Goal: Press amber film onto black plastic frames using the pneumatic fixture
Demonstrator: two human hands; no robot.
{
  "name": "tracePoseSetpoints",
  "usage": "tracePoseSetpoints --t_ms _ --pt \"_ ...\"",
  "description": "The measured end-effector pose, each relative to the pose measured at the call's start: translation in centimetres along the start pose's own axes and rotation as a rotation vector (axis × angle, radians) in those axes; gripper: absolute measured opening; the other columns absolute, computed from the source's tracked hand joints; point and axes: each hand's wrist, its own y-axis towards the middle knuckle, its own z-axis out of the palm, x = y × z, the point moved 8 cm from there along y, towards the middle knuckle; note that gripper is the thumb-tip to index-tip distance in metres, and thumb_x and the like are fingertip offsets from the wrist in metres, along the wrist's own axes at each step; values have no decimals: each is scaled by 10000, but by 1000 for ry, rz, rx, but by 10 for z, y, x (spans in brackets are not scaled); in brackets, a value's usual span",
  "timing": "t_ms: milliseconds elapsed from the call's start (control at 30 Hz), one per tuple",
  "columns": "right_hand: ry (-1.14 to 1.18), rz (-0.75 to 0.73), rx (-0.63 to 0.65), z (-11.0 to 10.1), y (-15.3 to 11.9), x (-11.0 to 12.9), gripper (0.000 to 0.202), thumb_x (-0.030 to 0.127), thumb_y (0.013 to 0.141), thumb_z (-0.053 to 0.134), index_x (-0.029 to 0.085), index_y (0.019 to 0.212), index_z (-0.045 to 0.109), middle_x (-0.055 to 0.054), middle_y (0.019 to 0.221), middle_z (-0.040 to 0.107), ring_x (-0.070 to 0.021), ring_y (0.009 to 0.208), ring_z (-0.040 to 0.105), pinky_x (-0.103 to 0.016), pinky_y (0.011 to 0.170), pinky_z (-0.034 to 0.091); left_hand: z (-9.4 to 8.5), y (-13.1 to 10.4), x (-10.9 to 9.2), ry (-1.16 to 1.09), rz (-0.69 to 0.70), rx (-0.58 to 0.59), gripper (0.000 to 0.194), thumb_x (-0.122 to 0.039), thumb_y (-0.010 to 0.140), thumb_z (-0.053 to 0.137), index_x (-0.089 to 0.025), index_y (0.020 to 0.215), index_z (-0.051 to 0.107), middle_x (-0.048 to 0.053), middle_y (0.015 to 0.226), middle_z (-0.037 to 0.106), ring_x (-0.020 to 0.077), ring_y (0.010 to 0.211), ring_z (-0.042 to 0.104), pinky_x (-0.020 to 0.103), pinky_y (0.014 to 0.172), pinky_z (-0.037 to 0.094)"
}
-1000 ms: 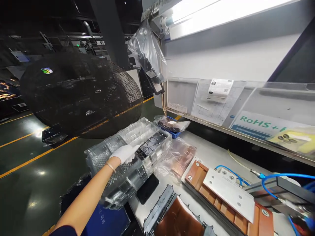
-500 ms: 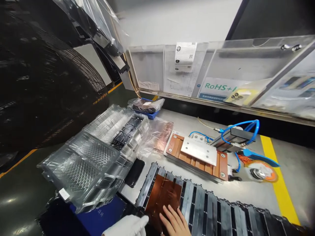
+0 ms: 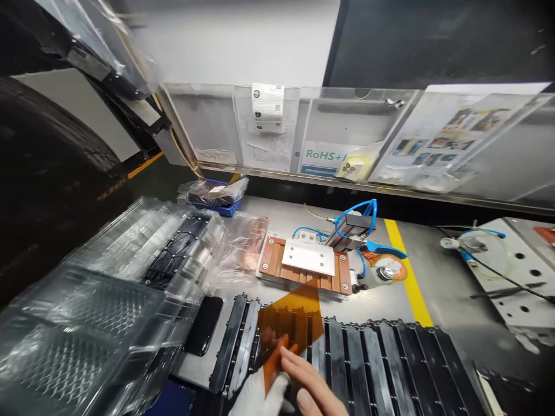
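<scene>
A translucent amber film sheet (image 3: 299,315) is raised at an angle over a row of black slotted strips (image 3: 359,364), which show through it. Its near end is bent up into an orange fold. My left hand (image 3: 258,396), in a white glove, pinches this folded end from below. Bare, my right hand (image 3: 314,384) comes in from the right, its fingertips closed on the fold's edge; its thumb is partly hidden. Beyond the film sits a brown fixture (image 3: 269,254) with a silver plate (image 3: 307,257) on top.
Clear plastic trays (image 3: 87,323) are stacked at left, one bearing a black ribbed part (image 3: 177,248). A black phone (image 3: 205,325) lies beside them. Behind are wrapped copper-coloured sheets (image 3: 254,237) and a blue bin (image 3: 225,209). A tape roll (image 3: 396,268) and a metal plate with holes (image 3: 515,277) stand right.
The film sheet, flat on the strips under my right hand before, is now lifted and bent between both hands. My left hand has moved in to grip it. The view has swung right.
</scene>
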Motion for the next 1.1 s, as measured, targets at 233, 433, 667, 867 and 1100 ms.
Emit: tracePoseSetpoints --t_ms 233,433,667,867,1100 --pt "-593 -284 17 -38 23 30 332 252 831 667 266 1162 670 -82 1119 731 -229 981 703 -339 805 620 22 23 -4 12 -88 160 375 -466 868 512 -163 987 698 46 682 671 169 582 621 281 556 514" --pt "-714 -400 62 -28 25 42 316 250 844 666 180 1152 659 -96 1075 755 -213 912 735 -278 767 626 24 32 -25 319 148 107 169 -251 780 549 -174 770 699 69 811 726 198 740 644 289 703 497" --pt "-563 -219 56 -34 14 21 253 143 915 491 191 1148 579 -28 940 780 -139 689 743 -193 641 594 31 23 -41 537 219 36 224 -263 841 476 -176 752 662 43 718 700 158 635 620 218 585 454" --pt "-251 36 -44 -41 5 -2 153 203 897 523 259 976 642 43 808 766 -96 650 718 -118 639 540 38 18 -44 576 213 42 227 -284 841 488 -199 708 651 17 655 688 130 562 581 207 513 372" --pt "-82 250 -180 -43 -4 -12 167 308 892 545 278 952 698 35 805 768 -113 683 710 -138 676 516 47 22 -39 625 118 148 210 -248 846 496 -205 742 673 21 705 739 124 577 601 210 519 349"
